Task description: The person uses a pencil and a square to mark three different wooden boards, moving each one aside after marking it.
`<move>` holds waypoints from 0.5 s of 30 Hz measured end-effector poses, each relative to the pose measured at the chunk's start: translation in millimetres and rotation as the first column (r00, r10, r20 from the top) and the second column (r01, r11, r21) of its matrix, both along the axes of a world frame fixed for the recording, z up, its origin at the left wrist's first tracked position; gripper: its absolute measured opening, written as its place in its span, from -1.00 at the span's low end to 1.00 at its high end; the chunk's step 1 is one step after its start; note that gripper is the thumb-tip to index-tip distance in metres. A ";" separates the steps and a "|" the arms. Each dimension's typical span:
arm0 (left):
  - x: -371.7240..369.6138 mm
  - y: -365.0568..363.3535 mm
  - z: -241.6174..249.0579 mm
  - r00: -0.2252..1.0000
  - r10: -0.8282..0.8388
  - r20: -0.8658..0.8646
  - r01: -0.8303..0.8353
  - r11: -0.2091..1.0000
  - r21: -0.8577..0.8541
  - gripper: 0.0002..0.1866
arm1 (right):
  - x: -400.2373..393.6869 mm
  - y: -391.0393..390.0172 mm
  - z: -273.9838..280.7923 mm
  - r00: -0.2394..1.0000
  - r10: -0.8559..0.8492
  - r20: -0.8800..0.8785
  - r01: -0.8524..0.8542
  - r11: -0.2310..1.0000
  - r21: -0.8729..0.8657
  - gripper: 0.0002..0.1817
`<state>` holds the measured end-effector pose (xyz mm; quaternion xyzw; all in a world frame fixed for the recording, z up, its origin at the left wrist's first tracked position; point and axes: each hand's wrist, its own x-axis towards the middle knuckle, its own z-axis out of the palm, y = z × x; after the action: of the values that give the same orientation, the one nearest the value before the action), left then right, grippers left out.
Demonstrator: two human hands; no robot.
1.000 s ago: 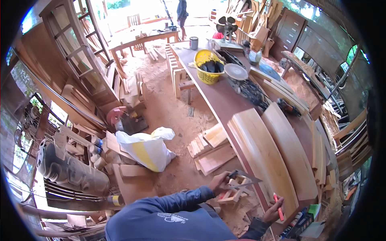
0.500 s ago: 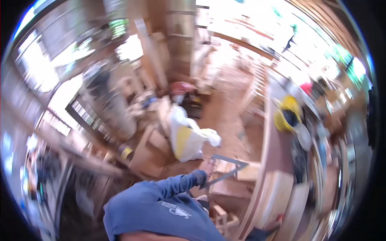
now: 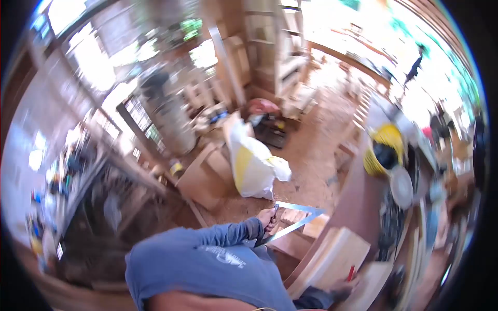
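My left hand (image 3: 267,220) is closed around the dark near side of a flat metal set square (image 3: 292,226), a triangular outline held out in front of my blue sleeve. Its pointed end reaches right, over pieces of pale wood (image 3: 315,226). At the lower right, my right hand (image 3: 344,288) has its fingers round a slim red pencil (image 3: 351,273); its exact kind is hard to make out. That hand is beside a thick pale board (image 3: 334,257) lying on the workbench (image 3: 345,207).
A yellow container (image 3: 386,147) with dark contents and a round whitish lid (image 3: 401,187) are further along the bench. On the floor ahead stands a white and yellow sack (image 3: 254,163) beside a brown sheet (image 3: 207,176). Dark cords (image 3: 391,228) lie along the bench.
The view has swung left, so the surroundings appear shifted right. My right hand and the red pencil show more fully. The set square stays in my left hand.
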<state>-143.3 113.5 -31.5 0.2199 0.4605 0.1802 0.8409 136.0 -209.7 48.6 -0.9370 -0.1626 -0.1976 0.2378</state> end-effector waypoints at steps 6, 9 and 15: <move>68.0 -42.6 35.7 0.986 -0.156 0.060 0.155 0.988 0.021 -0.70 | -13.6 4.6 49.1 0.971 -0.165 -0.173 0.193 0.969 0.157 -0.83; 98.1 -53.2 44.9 0.965 -0.205 0.164 0.209 0.978 -0.007 -0.76 | -1.3 -3.1 39.8 0.963 -0.172 -0.208 0.212 0.959 0.187 -0.83; 142.8 -81.8 64.8 0.930 -0.321 0.178 0.298 0.943 0.148 -0.82 | -0.6 -10.8 40.8 0.966 -0.159 -0.206 0.195 0.967 0.166 -0.85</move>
<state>-0.5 31.7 33.3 0.3199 0.3221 0.0933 0.8861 135.4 -220.5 89.4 -0.9363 -0.0354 -0.1418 0.3195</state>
